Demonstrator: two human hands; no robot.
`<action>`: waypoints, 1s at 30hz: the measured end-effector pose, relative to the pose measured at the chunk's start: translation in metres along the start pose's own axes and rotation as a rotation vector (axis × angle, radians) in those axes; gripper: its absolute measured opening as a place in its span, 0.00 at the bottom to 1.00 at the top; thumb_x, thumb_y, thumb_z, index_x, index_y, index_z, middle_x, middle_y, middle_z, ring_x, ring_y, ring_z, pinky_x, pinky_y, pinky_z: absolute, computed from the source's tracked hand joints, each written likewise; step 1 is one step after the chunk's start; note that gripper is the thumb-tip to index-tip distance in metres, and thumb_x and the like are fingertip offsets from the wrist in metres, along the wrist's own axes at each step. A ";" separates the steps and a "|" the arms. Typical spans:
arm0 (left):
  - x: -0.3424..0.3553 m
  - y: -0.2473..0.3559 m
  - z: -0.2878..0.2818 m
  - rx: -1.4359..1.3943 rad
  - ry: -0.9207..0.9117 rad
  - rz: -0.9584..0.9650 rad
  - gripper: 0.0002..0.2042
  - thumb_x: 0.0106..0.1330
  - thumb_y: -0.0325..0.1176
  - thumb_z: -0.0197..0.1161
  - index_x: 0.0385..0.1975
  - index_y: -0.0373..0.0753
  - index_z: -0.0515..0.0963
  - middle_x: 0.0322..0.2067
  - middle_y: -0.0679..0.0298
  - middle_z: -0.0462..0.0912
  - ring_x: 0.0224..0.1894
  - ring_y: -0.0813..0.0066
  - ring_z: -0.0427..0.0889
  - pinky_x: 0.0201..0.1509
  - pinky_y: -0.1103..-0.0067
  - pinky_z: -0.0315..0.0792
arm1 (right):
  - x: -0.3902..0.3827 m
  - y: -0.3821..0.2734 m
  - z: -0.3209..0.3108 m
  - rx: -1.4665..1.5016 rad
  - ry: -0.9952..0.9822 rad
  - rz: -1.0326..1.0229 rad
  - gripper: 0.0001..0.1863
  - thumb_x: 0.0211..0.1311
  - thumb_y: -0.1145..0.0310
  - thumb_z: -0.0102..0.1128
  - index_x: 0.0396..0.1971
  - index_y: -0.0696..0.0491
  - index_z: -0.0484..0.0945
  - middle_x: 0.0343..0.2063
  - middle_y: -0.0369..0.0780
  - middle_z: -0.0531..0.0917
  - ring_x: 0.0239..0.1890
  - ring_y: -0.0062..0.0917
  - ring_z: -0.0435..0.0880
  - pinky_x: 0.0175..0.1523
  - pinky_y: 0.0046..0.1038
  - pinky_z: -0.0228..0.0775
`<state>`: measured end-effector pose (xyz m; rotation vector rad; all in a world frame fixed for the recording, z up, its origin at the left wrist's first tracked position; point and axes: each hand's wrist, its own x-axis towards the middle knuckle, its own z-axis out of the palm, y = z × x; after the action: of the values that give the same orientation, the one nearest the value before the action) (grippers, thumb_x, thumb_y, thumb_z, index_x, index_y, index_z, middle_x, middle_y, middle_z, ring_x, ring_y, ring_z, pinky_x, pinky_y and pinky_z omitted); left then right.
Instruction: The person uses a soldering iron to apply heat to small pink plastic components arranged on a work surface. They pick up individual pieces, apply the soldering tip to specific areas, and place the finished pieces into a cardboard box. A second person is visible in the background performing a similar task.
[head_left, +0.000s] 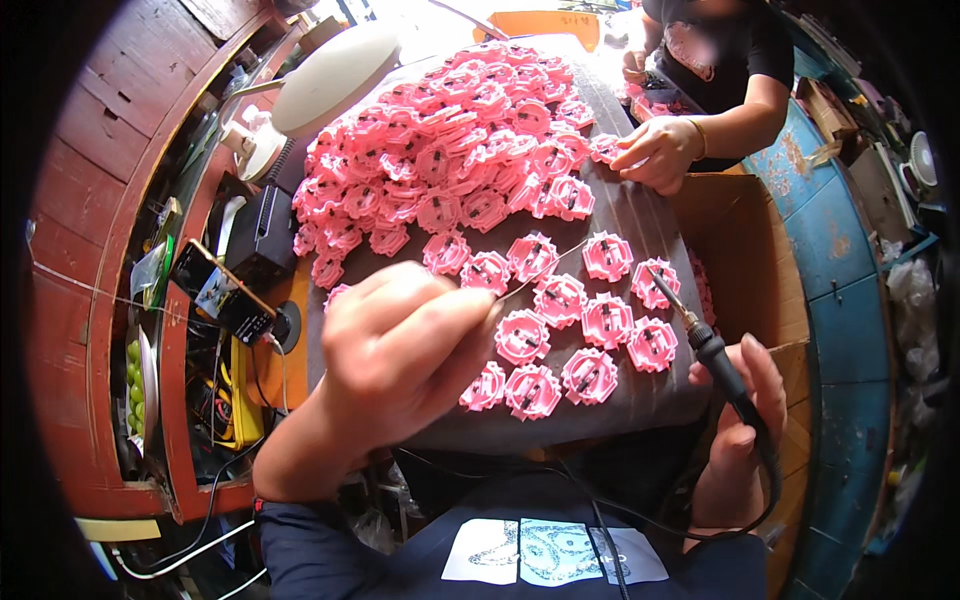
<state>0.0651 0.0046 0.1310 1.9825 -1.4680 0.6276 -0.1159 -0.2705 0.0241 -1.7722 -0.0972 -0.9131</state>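
My left hand (405, 335) is closed, fingertips pinched on a thin solder wire (553, 266) that reaches up and right over the pink plastic pieces. My right hand (745, 405) holds a soldering iron (715, 352) by its dark handle. The iron's metal tip points up and left, at or just over a pink piece (657, 290) at the right of the loose group; contact cannot be made out. Several similar pink pieces (560, 300), each with a small black part in its middle, lie spread beneath and between my hands on the dark work surface (440, 430).
A large heap of pink pieces (440, 140) covers the far part of the surface. Across at the far right, another person's hand (660, 152) touches a pink piece. A white lamp (335, 80) and a propped phone (222, 290) stand left; a cardboard box (745, 250) stands right.
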 end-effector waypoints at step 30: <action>0.006 -0.069 0.114 -0.032 -0.360 0.121 0.10 0.55 0.30 0.75 0.34 0.37 0.81 0.26 0.64 0.79 0.29 0.65 0.84 0.34 0.70 0.80 | 0.055 0.059 0.022 -0.239 -0.047 -0.128 0.13 0.54 0.72 0.72 0.38 0.58 0.82 0.20 0.41 0.77 0.19 0.31 0.75 0.28 0.32 0.67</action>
<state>0.1357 -0.0641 0.0413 2.0699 -1.8076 0.3021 -0.0373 -0.2954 0.0099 -2.0284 -0.1374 -1.0090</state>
